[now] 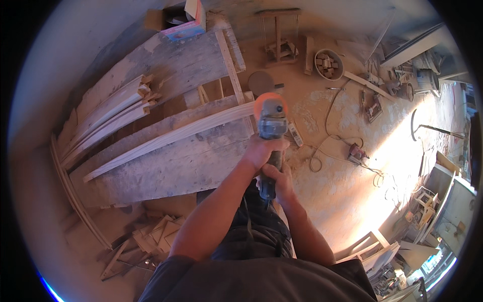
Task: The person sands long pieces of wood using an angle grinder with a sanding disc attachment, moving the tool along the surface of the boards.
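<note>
Brown dust coats the floor (312, 105), where a bright band of sunlight falls across the right side. To the left stands a grey, paint-marked worktop (186, 163), and along it lies a long pale wooden strip (171, 136), its far end near the tool's head. Farther left, several stacked strips (113, 104) lie side by side. A cardboard box (186, 31) sits at the worktop's far end; across the floor stands a round bucket (332, 79). Directly before the person is a grey handheld power tool (273, 128), pointing away from the body at the worktop's right end. Both hands are closed around it: the left hand (261, 151) nearer its head, the right hand (280, 180) farther back. Its round orange-red disc (262, 104) overlaps the strip's end in view; whether they touch cannot be told. Small wooden blocks (326, 64) fill the bucket.
</note>
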Demonstrator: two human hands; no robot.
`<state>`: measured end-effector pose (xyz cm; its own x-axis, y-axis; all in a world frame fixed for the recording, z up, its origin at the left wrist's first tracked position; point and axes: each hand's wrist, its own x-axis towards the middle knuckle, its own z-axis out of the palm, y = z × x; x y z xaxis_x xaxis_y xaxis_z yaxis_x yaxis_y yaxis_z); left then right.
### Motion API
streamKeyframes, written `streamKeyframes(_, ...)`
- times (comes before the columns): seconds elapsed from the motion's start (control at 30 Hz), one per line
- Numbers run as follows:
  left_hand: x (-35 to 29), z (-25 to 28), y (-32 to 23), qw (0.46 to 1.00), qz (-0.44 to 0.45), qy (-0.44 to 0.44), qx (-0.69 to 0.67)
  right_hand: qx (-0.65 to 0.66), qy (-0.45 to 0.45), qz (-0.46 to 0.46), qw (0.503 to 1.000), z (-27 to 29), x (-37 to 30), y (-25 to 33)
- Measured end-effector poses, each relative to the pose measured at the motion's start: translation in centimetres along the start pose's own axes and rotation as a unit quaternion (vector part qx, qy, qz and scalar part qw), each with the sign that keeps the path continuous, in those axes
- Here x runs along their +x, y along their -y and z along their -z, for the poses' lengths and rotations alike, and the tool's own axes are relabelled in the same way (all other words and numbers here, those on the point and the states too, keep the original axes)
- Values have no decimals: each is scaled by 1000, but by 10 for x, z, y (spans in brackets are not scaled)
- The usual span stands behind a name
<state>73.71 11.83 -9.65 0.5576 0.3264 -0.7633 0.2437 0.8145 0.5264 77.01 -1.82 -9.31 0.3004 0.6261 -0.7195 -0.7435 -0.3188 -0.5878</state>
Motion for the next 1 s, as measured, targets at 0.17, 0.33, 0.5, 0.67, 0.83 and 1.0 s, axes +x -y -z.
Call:
streamKeyframes(0.17,-15,20,11,997,-40,-56,-17,-59,36,-59,996,-9,-5,0)
streamKeyframes(0.33,-33,68,22,995,18,-25,-93,-133,77,-55,987,-44,-6,-5)
streamKeyframes(0.5,-5,21,9,998,-22,-40,-52,-65,20,-33,997,-6,5,-5)
streamKeyframes(0.67,10,8,3,1000,-4,-15,8,-19,10,2,1000,-4,6,4)
streamKeyframes(0.83,-26,54,3,997,-9,-53,-59,-62,39,-42,996,-33,4,-28)
streamKeyframes(1.0,-67,126,0,992,-32,-89,-87,-157,64,-45,984,-89,4,-64)
